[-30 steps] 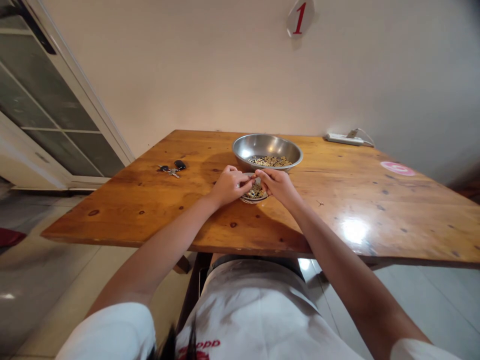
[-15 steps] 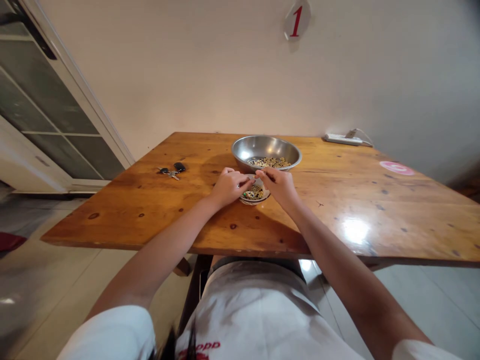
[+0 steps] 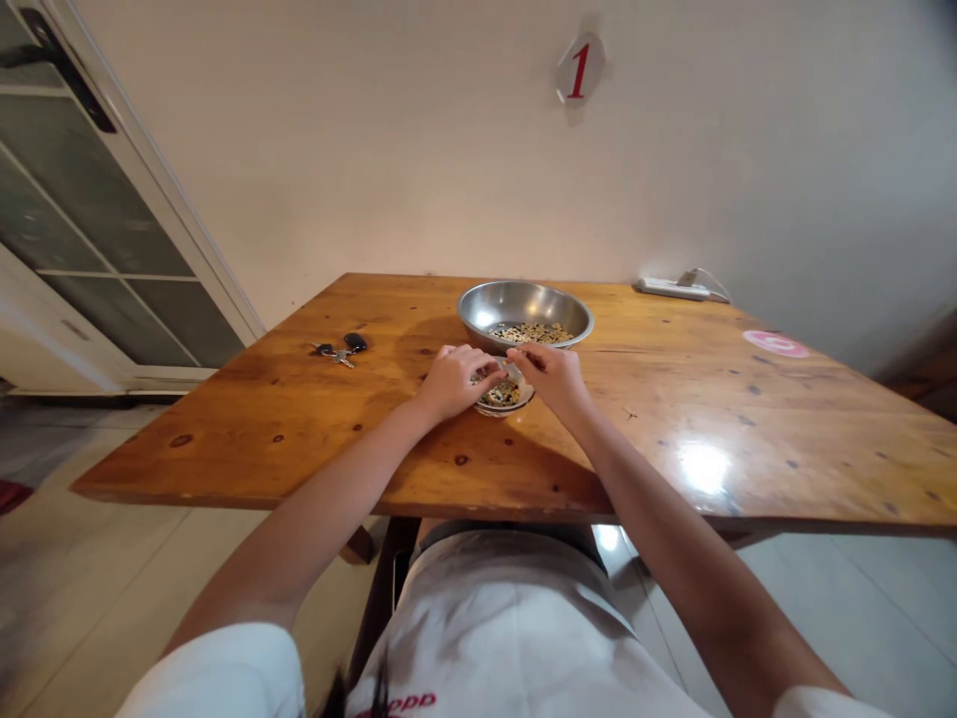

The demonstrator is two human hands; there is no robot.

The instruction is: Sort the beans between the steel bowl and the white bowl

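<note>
Mixed grains [image 3: 500,396] lie heaped in a small shallow dish [image 3: 505,409] on the wooden tabletop [image 3: 695,429], just in front of a much larger stainless steel bowl [image 3: 499,305] that holds a thinner layer of similar pale and dark grains [image 3: 532,333] on its floor. The dish and the bowl sit close together, near the middle of the tabletop. The left hand [image 3: 453,383] and the right hand [image 3: 545,380] reach in from either side and hover over the dish, nearly covering its far half. Their fingers [image 3: 485,374] curl inward and meet above the grains, with a small pale piece [image 3: 512,371] showing at the fingertips. The hands block the view here, so I cannot tell whether the fingers are actually pinching that piece or only sit beside it. Off to the left on the tabletop lies a set of keys [image 3: 338,351] with a black fob [image 3: 355,342]. A white power strip [image 3: 671,289] stands along the far edge by the wall, and a pink round sticker [image 3: 776,344] is stuck near the right side. A plaque with a red 1 [image 3: 579,68] hangs on the wall above, and a glass-paned door [image 3: 97,219] stands to the left.
</note>
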